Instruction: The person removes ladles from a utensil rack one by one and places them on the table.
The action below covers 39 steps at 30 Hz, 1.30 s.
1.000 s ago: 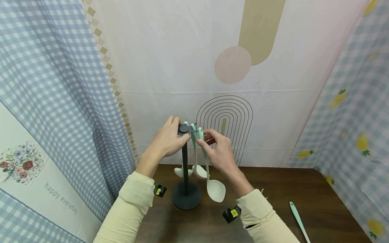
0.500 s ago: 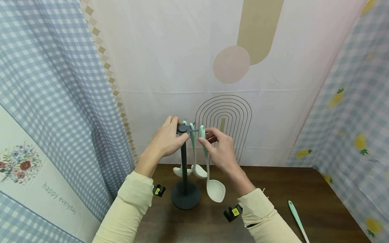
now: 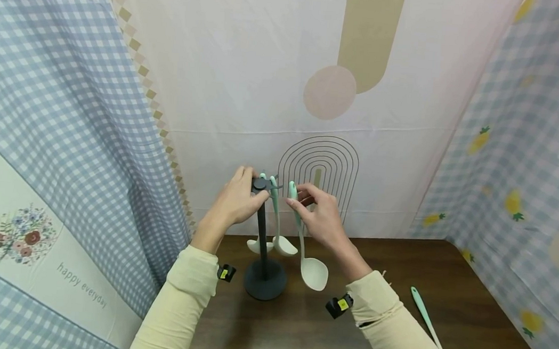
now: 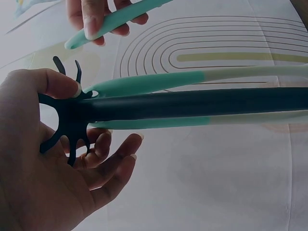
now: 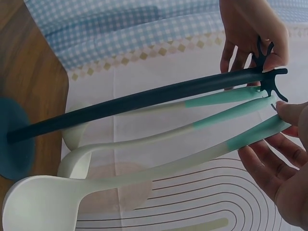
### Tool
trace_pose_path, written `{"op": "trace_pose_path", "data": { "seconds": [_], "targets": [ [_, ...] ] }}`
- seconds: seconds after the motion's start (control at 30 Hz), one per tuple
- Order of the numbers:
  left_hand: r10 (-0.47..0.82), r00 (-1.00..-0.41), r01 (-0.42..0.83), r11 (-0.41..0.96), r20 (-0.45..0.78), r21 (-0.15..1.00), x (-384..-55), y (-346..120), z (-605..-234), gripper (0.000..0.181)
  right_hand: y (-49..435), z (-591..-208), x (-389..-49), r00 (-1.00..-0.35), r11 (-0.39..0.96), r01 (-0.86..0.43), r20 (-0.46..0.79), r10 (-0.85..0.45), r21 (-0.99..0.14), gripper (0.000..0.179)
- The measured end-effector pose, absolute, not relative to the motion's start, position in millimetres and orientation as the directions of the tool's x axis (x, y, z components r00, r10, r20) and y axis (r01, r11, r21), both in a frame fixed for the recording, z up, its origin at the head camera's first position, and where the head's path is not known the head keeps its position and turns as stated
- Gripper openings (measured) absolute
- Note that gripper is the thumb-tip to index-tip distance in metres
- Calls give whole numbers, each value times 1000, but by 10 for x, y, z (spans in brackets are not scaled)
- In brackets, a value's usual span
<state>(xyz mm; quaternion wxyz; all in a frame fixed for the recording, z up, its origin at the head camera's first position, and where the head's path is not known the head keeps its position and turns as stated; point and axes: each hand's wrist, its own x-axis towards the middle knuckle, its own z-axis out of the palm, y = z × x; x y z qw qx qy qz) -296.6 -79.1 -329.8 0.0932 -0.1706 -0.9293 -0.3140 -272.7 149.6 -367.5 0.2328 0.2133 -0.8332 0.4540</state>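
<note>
A dark utensil stand (image 3: 265,286) with a round base stands upright on the table. My left hand (image 3: 233,199) grips its hooked top, thumb over the hub in the left wrist view. My right hand (image 3: 320,213) pinches the green handle of a white ladle (image 3: 314,274) near its upper end. This ladle hangs bowl down; its handle end is apart from the hooks (image 4: 77,72) in the left wrist view. Two other green-handled utensils hang on the stand: one with a deep white bowl (image 5: 77,163), the other (image 5: 74,134) partly hidden behind the pole.
Another utensil with a green handle (image 3: 420,306) lies on the brown table (image 3: 380,255) at the right, its lower end hidden by my right sleeve. A printed cloth (image 3: 246,97) hangs behind, with checked curtains (image 3: 96,104) at the sides.
My right hand has moved the ladle slightly right, away from the stand; its handle end has come off the hook. My left hand keeps its grip on the stand's top.
</note>
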Motion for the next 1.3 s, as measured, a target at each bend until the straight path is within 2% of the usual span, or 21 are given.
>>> {"op": "trace_pose_path", "data": {
  "seconds": [1.3],
  "targets": [
    [270,-923,381,736,273,559,-2961,-805,-3287,56,2017,-3775,-2695,-828,551,-490,557,-54,-675,27]
  ]
}}
